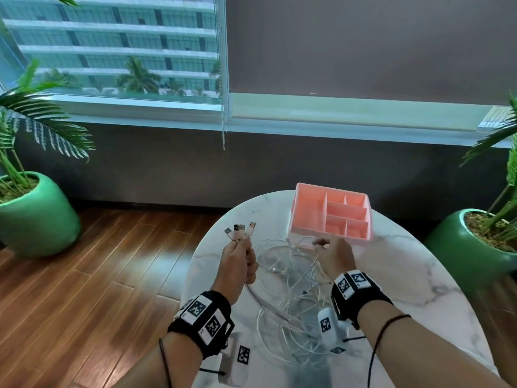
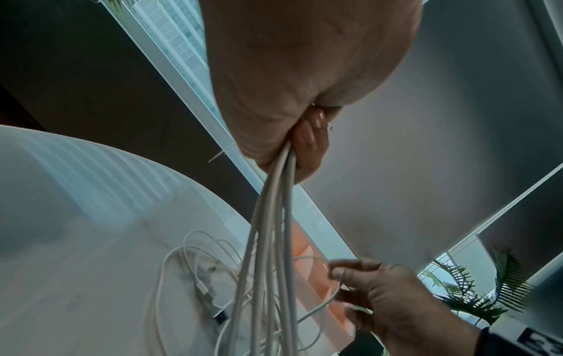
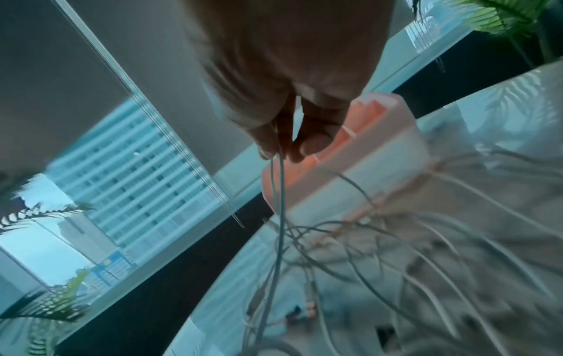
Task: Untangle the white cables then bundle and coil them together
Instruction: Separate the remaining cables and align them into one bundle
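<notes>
My left hand (image 1: 237,257) clamps the gathered plug ends (image 1: 241,228) as an anchor, while my right hand (image 1: 333,254) pinches one white cable (image 3: 281,192) to draw it free.

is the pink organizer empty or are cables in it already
Empty: every compartment of the pink organizer shows bare; the white cables lie tangled on the table.
</notes>
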`<state>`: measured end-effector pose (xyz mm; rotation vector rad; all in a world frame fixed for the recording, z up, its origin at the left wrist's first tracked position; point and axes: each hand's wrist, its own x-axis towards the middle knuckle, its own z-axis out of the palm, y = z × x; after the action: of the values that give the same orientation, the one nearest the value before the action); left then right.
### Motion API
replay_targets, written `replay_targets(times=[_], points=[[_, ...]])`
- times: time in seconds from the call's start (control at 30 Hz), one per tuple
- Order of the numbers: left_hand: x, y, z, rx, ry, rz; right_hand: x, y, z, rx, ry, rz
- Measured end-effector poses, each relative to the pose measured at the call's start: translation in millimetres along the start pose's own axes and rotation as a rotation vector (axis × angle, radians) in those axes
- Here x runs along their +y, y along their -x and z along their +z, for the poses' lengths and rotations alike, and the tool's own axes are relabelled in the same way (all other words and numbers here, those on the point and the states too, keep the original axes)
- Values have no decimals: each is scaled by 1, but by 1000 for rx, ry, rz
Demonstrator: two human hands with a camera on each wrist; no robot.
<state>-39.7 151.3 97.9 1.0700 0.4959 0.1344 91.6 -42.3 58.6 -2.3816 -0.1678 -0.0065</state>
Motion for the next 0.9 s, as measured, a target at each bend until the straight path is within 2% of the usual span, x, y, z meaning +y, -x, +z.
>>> replay_targets(times=[0.1, 0.27, 0.4, 0.47, 0.53, 0.57, 0.6, 0.67, 0.77, 0.87, 0.9], points=[[1, -4, 13, -36, 14, -12, -23, -7, -37, 88, -159, -118], [4, -10, 39, -68, 79, -14, -67, -6, -92, 80, -540, -165], [5, -17, 63, -103, 138, -44, -93, 5, -118, 72, -705, -210], [5, -20, 74, -133, 128, -49, -94, 8, -123, -58, -625, -174], [3, -21, 81, -157, 109, -46, -89, 12, -124, -249, -341, -84], [1, -21, 83, -164, 96, -42, -87, 13, -124, -280, -216, -54], [0, -21, 85, -170, 83, -39, -83, 14, -124, -233, -159, -53], [-2, -20, 87, -174, 57, -35, -80, 16, -128, -74, -226, -108], [-4, -20, 86, -174, 29, -28, -80, 17, -130, -107, -290, -143], [-5, -19, 83, -175, 21, -36, -74, 17, -129, -57, -331, -147], [-5, -18, 82, -173, 22, -42, -73, 18, -128, -100, -315, -141]])
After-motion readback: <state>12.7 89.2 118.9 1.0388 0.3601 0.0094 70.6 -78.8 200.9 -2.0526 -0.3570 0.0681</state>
